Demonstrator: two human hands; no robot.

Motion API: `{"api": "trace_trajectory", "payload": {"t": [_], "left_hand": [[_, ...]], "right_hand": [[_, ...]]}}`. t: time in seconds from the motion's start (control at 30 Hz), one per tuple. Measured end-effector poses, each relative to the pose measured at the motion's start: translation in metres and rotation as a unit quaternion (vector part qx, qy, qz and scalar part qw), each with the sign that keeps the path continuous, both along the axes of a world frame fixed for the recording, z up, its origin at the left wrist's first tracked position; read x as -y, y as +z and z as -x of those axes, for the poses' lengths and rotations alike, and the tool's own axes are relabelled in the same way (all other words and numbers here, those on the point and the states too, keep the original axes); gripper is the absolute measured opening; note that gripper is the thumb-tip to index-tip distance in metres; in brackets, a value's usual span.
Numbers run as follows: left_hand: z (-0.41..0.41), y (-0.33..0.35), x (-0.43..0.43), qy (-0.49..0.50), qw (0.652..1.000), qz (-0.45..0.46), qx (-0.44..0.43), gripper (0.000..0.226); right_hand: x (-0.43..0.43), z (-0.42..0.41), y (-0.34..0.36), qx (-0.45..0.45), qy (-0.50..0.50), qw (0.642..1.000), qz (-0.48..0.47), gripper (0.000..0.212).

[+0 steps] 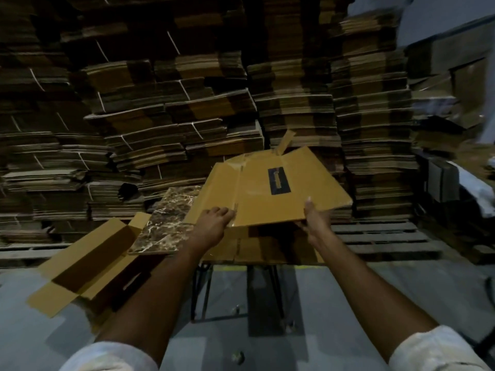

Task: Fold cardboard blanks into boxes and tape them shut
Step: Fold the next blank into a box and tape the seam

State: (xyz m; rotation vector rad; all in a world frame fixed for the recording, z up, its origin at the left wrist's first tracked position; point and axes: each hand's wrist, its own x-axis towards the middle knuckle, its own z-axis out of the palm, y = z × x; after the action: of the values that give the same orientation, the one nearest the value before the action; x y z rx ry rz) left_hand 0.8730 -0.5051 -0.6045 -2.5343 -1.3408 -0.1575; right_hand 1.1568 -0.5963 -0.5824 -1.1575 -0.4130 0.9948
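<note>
A flat brown cardboard blank [273, 188] with a dark handle cut-out is lifted at a tilt over a small table. My left hand [213, 223] grips its near left edge, fingers curled over the top. My right hand [316, 218] holds its near right edge from below, thumb up against the edge. More flat cardboard [267, 247] lies on the table under the raised blank. A strip of tape [285, 141] sticks up from the blank's far edge.
The table has a marbled top [166, 223] and thin black legs [203, 290]. An open folded box [91, 266] lies at the left, leaning off the table. Tall stacks of bundled blanks [187, 103] on pallets [383, 236] fill the background. Grey floor [334, 303] is below.
</note>
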Motion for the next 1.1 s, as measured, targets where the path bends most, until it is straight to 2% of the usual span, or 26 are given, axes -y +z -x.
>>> {"api": "trace_trajectory", "payload": {"t": [0.07, 0.17, 0.27, 0.33, 0.43, 0.53, 0.63, 0.73, 0.83, 0.97, 1.1], "left_hand": [[-0.003, -0.039, -0.003, 0.017, 0.997, 0.069, -0.025, 0.062], [-0.004, -0.100, -0.003, 0.045, 0.983, 0.163, -0.068, 0.060], [-0.004, -0.147, -0.002, 0.063, 0.968, 0.222, -0.099, 0.068], [-0.006, -0.160, -0.010, 0.070, 0.966, 0.224, -0.106, 0.070], [-0.012, -0.162, -0.034, 0.075, 0.964, 0.230, -0.112, 0.072], [-0.021, -0.160, -0.056, 0.100, 0.965, 0.216, -0.110, 0.068], [-0.030, -0.168, -0.078, 0.128, 0.968, 0.192, -0.102, 0.061], [-0.035, -0.180, -0.091, 0.139, 0.971, 0.166, -0.105, 0.060], [-0.042, -0.191, -0.097, 0.137, 0.969, 0.188, -0.081, 0.060], [-0.042, -0.214, -0.094, 0.151, 0.971, 0.185, -0.031, 0.056], [-0.035, -0.235, -0.092, 0.155, 0.970, 0.186, -0.016, 0.054]], "right_hand": [[-0.003, -0.008, -0.047, -0.023, -0.008, 0.997, 0.077, 0.047], [-0.002, -0.020, -0.110, -0.076, 0.001, 0.982, 0.174, 0.024], [0.000, -0.026, -0.158, -0.107, 0.035, 0.964, 0.240, 0.023], [-0.009, -0.034, -0.177, -0.106, 0.063, 0.959, 0.255, 0.024], [-0.037, -0.045, -0.182, -0.095, 0.086, 0.965, 0.229, 0.024], [-0.064, -0.055, -0.183, -0.076, 0.067, 0.971, 0.217, 0.021], [-0.090, -0.066, -0.203, -0.083, 0.029, 0.968, 0.233, 0.039], [-0.106, -0.071, -0.220, -0.078, 0.016, 0.967, 0.242, 0.044], [-0.113, -0.073, -0.233, -0.053, 0.023, 0.968, 0.245, 0.036], [-0.109, -0.075, -0.259, 0.008, 0.043, 0.950, 0.309, 0.026], [-0.105, -0.070, -0.269, 0.033, 0.052, 0.941, 0.332, 0.020]]}}
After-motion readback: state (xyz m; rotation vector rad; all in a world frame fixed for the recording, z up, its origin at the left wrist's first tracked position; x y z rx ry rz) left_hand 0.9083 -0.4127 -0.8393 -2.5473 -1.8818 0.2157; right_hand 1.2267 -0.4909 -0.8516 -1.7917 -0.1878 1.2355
